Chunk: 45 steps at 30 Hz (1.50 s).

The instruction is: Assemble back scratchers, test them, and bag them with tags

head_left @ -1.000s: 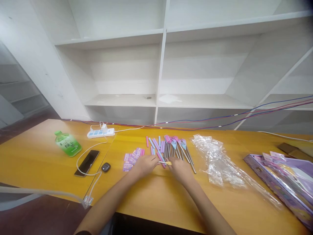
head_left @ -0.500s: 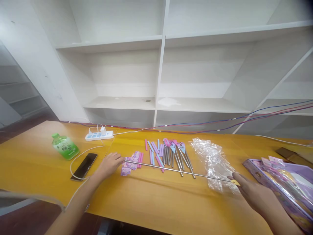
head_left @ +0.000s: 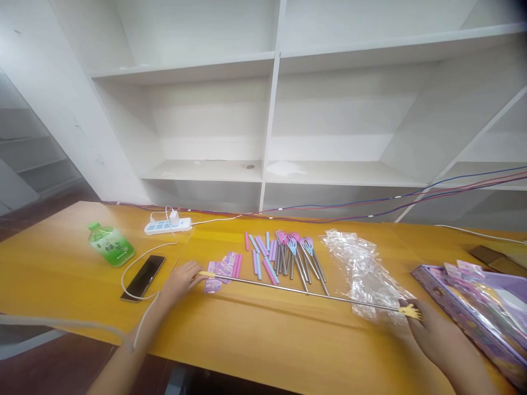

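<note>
A telescopic back scratcher (head_left: 304, 292), drawn out long, stretches between my hands above the table. My left hand (head_left: 184, 278) pinches its yellow handle. At the other end, my right hand (head_left: 424, 323) grips the rod by the yellow hand-shaped head, which shows past the fingers. Behind the rod lie several shorter back scratchers (head_left: 302, 260) with pink, blue and purple heads. Loose pink, blue and purple handle sleeves (head_left: 261, 245) lie to their left. Small printed cards (head_left: 225, 267) rest close to my left hand.
Clear plastic bags (head_left: 362, 269) lie right of centre, and a purple box (head_left: 436, 293) of packaged items stands at far right. On the left are a green tea bottle (head_left: 111, 245), a phone (head_left: 144, 278), a cable and a power strip (head_left: 168, 225). Shelves (head_left: 206, 120) rise behind the table.
My left hand has slid outward, so the yellow handle now shows. More of the yellow head is visible at my right hand, which has shifted slightly right and down.
</note>
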Motion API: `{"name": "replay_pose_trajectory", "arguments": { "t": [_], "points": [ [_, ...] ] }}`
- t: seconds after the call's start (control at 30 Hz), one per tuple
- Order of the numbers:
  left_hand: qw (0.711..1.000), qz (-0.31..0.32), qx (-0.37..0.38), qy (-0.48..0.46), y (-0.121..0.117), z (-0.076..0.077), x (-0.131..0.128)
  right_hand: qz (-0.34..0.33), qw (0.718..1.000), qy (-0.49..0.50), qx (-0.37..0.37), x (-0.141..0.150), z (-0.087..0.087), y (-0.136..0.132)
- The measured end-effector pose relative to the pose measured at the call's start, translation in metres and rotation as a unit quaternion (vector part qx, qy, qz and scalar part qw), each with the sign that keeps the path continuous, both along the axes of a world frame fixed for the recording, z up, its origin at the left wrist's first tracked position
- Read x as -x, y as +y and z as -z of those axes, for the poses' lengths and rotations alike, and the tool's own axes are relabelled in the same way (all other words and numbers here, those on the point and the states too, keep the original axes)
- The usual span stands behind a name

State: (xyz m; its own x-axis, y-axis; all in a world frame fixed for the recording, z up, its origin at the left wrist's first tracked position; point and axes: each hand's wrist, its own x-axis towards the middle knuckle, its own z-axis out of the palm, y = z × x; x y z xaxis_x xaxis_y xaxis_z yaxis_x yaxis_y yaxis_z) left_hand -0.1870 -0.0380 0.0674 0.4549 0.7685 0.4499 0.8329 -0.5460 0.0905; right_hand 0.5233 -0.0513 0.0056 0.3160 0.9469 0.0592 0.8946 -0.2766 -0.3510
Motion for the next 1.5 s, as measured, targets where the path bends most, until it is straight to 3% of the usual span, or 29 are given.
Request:
{"name": "replay_pose_trajectory", "arguments": {
  "t": [0.27,0.4,0.8,1.0,1.07,1.13,1.33,1.4,1.5],
  "points": [
    [0.998,0.002,0.064,-0.018,-0.005,0.012,-0.004,0.085,0.996,0.037,0.009,0.014,0.002,-0.011],
    [0.998,-0.001,0.059,-0.026,0.0,0.008,-0.006,0.105,0.993,0.055,0.003,0.021,-0.012,-0.004],
    [0.995,0.024,-0.067,-0.069,0.005,-0.046,-0.005,0.121,0.987,0.046,-0.098,0.058,-0.077,0.016],
    [0.991,0.027,-0.099,-0.087,-0.001,-0.06,-0.004,0.18,0.979,0.007,-0.097,0.052,-0.103,0.014],
    [0.992,0.036,-0.086,-0.089,0.0,-0.055,-0.018,0.181,0.978,0.01,-0.098,0.066,-0.109,0.015],
    [0.993,0.057,-0.05,-0.093,0.002,-0.041,-0.05,0.149,0.983,0.038,-0.104,0.104,-0.108,0.014],
    [0.978,0.069,0.087,-0.179,-0.015,0.029,-0.185,-0.041,0.979,0.15,-0.132,0.275,-0.073,0.0],
    [0.965,0.053,0.154,-0.207,-0.022,0.041,-0.203,-0.098,0.977,0.143,-0.124,0.296,-0.063,-0.004],
    [0.946,0.039,0.22,-0.233,-0.022,0.042,-0.196,-0.183,0.972,0.127,-0.073,0.273,-0.057,-0.001]
  ]
}}
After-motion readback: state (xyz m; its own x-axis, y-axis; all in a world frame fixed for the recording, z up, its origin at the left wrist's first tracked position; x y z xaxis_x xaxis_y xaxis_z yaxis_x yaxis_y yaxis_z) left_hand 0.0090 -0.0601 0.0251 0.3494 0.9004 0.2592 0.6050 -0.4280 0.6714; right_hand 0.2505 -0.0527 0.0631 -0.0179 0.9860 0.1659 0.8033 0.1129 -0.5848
